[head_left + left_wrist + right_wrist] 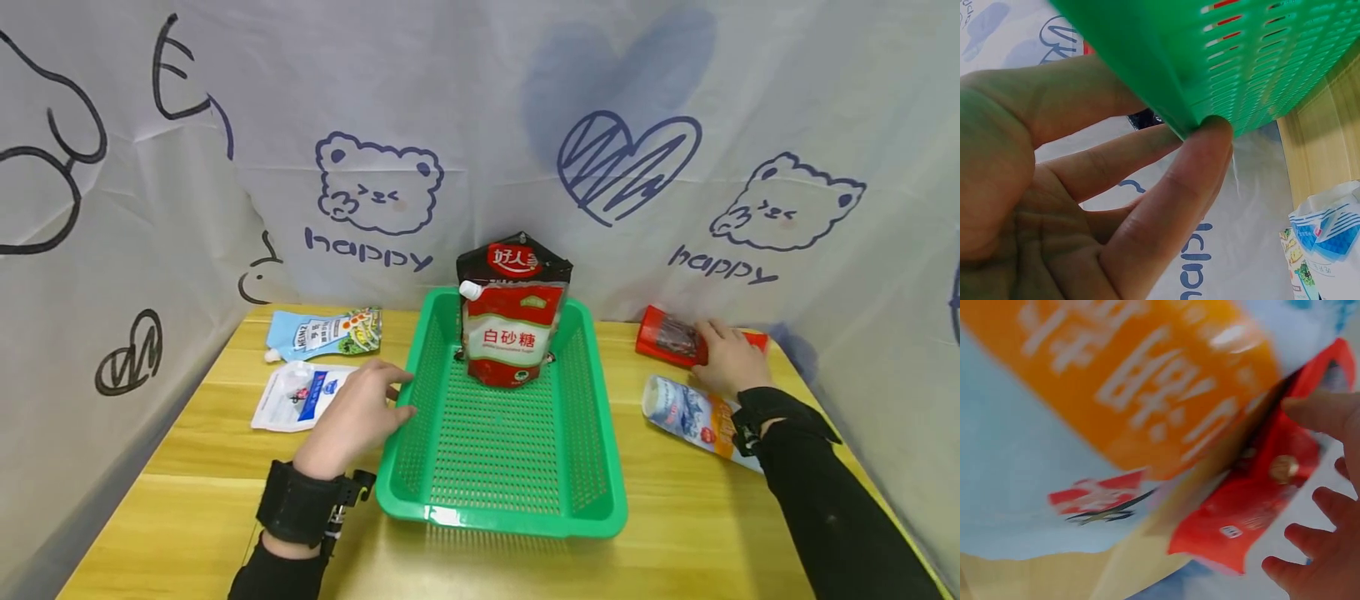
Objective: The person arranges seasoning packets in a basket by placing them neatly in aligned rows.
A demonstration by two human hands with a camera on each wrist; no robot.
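Note:
My left hand is at the left rim of a green plastic basket, thumb and fingers pinching its edge in the left wrist view. Inside the basket, a red spouted pouch of white sugar leans against a black pouch. On the right, my right hand is over a red packet with a clear window. Its fingers are spread in the right wrist view, the thumb touching the packet's red surface. Below that hand lies a blue and orange pouch, partly covered by the wrist.
Left of the basket, a light blue Heinz spouted pouch lies behind a white and blue bag. The yellow wooden table meets a white cloth backdrop with drawings at the back and sides.

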